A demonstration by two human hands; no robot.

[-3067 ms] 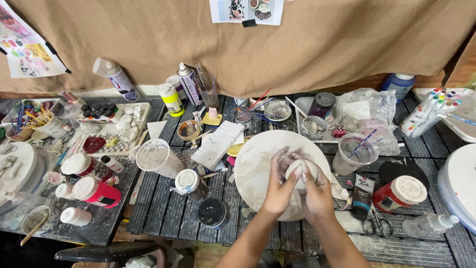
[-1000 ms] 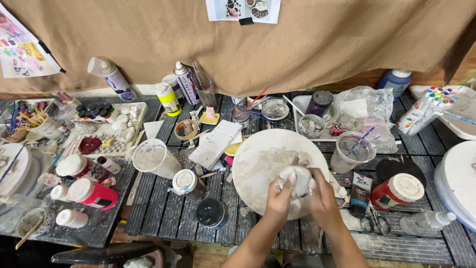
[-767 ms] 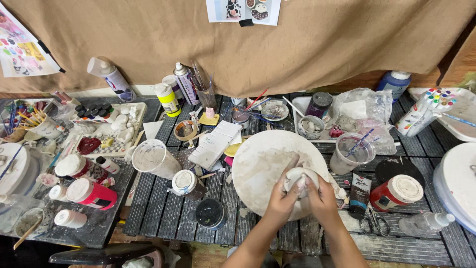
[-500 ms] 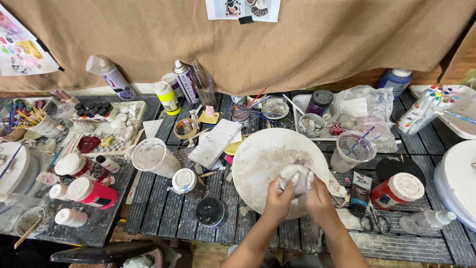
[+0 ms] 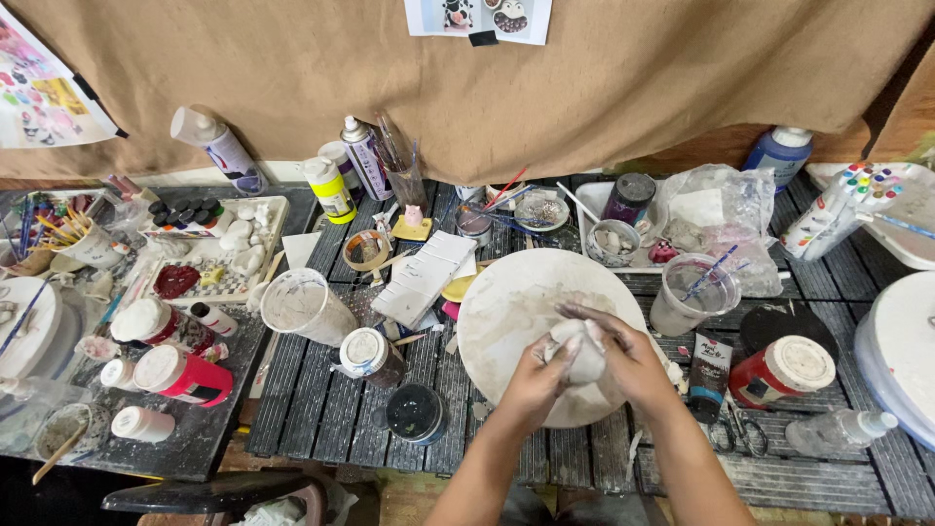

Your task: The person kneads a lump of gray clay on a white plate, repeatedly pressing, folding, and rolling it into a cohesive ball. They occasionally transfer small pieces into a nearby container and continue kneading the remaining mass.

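Both hands meet over the round white board (image 5: 506,312), which lies flat on the dark slatted table (image 5: 321,409). Between them sits a pale lump of clay (image 5: 582,353), held just above the near right part of the board. The left hand (image 5: 534,375) cups the lump from its left side, the fingers curled together around it and the thumb pressed against the top. The right hand (image 5: 628,356) wraps it from the right and from behind, the fingers bent and closed over the clay with the forefinger reaching across the far edge (the fingertips on the underside cannot be seen). Both hands carry a dusting of pale residue, and the board shows grey smears near its middle.

Left of the board lies a white ridged block (image 5: 425,277), and beyond that a clear plastic cup (image 5: 300,306) tipped on its side. Just off the board's near left edge stand a white-lidded jar (image 5: 368,355) and a dark open pot (image 5: 414,413). Right of the board stands a clear cup with blue-striped sticks (image 5: 690,292), and near it a red jar with a white lid (image 5: 779,370) and a dark tube (image 5: 711,362). Beyond the board, against the brown cloth backdrop (image 5: 584,88), stand a yellow bottle (image 5: 329,189) and a spray can (image 5: 364,156). Well to the left of the board lies a white tray (image 5: 275,219) holding small pale pieces.
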